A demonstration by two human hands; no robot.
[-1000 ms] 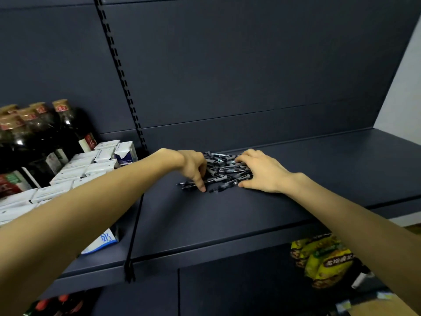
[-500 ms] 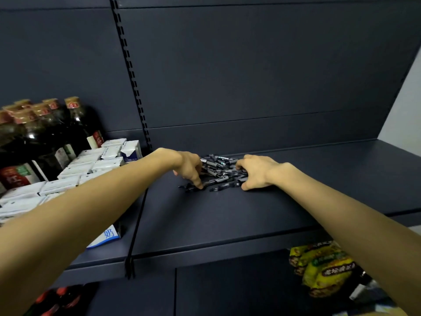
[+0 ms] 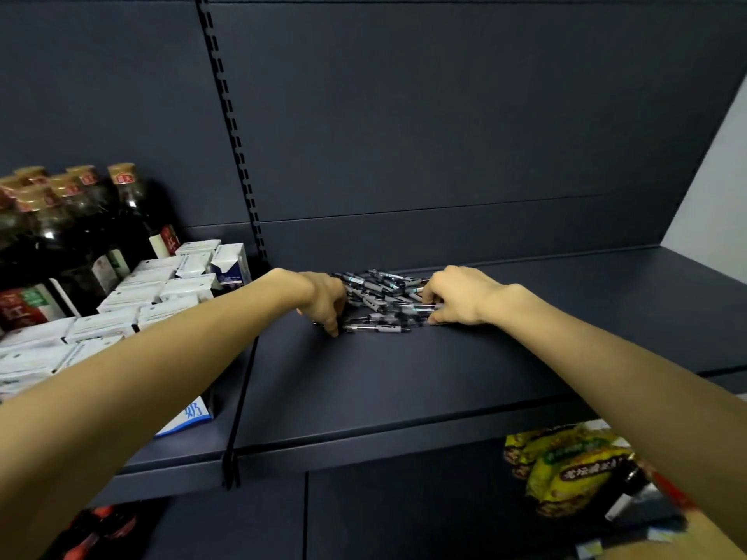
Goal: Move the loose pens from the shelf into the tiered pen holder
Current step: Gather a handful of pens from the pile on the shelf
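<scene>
1. Dark blue shop shelving fills the view, and the shelf [image 3: 444, 377] at chest level carries the task's goods: a heap of loose pens [image 3: 384, 301] lying crosswise on one another far back on the board, close to the rear panel.
2. Both arms reach in because the heap sits deep; the hands flank it so the pens are corralled from either side rather than scattered.
3. At the heap's left edge, the left hand [image 3: 325, 301] has its fingers curled downward, one fingertip on the board beside the nearest pen; whether it actually grips a pen I cannot tell.
4. At the right edge, the right hand [image 3: 461, 295] has fingers and thumb curled in and appears to pinch pen barrels.
5. No tiered pen holder is in view, so the gathering probably comes first and the carrying after.
6. Left of the upright stand white cartons [image 3: 133, 313], with dark bottles [image 3: 81, 232] farther back.
7. Below right, on the lower level, lie yellow snack packets [image 3: 574, 466].
</scene>
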